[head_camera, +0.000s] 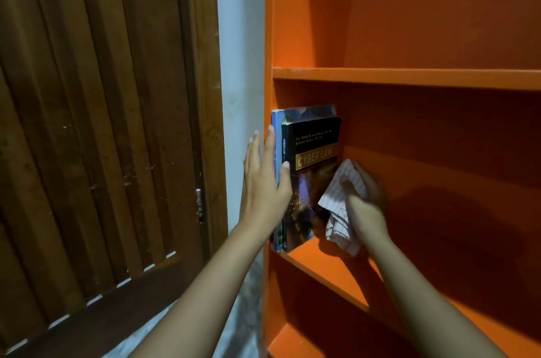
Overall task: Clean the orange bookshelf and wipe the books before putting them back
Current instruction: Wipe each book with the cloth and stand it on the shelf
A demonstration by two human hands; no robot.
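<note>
While bracing books (310, 152) w/ L hand (265, 191) and working cloth (336, 205) beside them, easy to upset the row. Standing upright at far left of middle level of shelf (409, 78), tight to side panel, spines right at front edge, w/ no prop on right.

L hand: flat, fingers straight, pushing on spines from front, thumb on black book (317, 182). No real hold, only pressure. R hand (367, 205): clenched round bunched cloth, low by black book's cover. Touching or just beside it, can't tell.

Risks, as judgement only:
- Wiping hard toward front could drag black book over edge and drop it.
- Easing off L hand too soon would prob. let books lean right and fall flat, given open space that side.
- Could snag a cover corner w/ loose cloth tail hanging near board, then pull it out.
- Prob. slick cover, so may skid off and jolt the row.
- Pushing too hard w/ L may crease spines.
- Tight on left, w/ wall (237, 65) and door (102, 123) close by; little room to catch a falling book.
</note>
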